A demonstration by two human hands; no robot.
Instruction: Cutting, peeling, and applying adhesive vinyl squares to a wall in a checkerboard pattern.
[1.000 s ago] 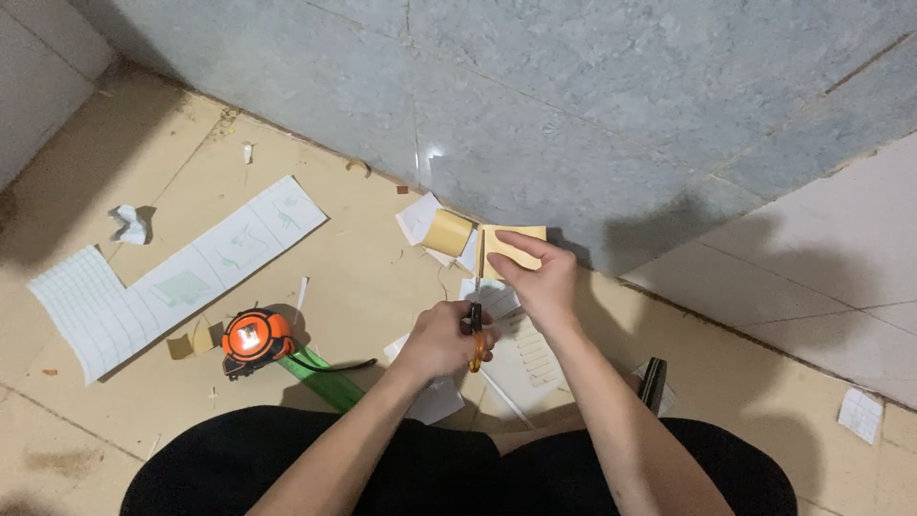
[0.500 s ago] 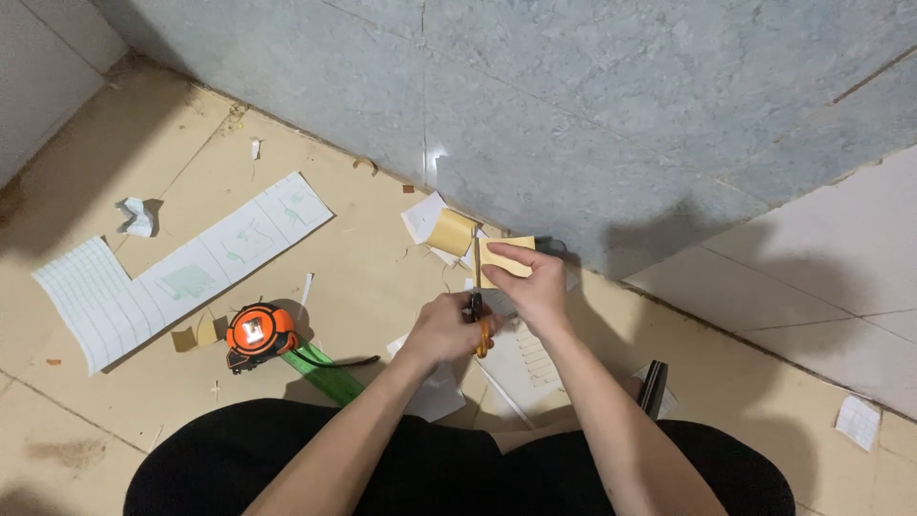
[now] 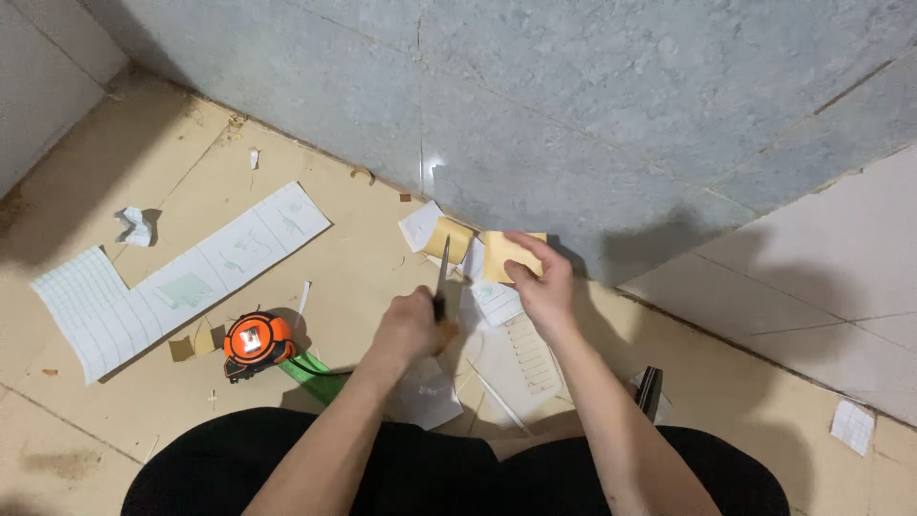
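My left hand [image 3: 409, 330] grips a pair of scissors [image 3: 441, 277] by the orange handles, the thin blades pointing away from me. My right hand [image 3: 546, 287] pinches a tan square of paper [image 3: 503, 253] just right of the blade tips, held above the floor near the grey wall. A second tan piece [image 3: 449, 239] and a small white slip [image 3: 420, 225] lie on the floor just beyond the blades. Under my hands lie white printed paper sheets [image 3: 521, 354].
An orange tape measure [image 3: 254, 342] sits left of my left arm, beside a green strip [image 3: 311, 375]. A long white printed sheet [image 3: 181, 277] lies further left, with a crumpled paper ball [image 3: 136, 226] beyond it. A black tool [image 3: 650, 387] rests by my right arm.
The scissors have swung up in my left hand so the blades now point toward the tan paper. My right hand has kept hold of the tan paper, shifting only slightly.
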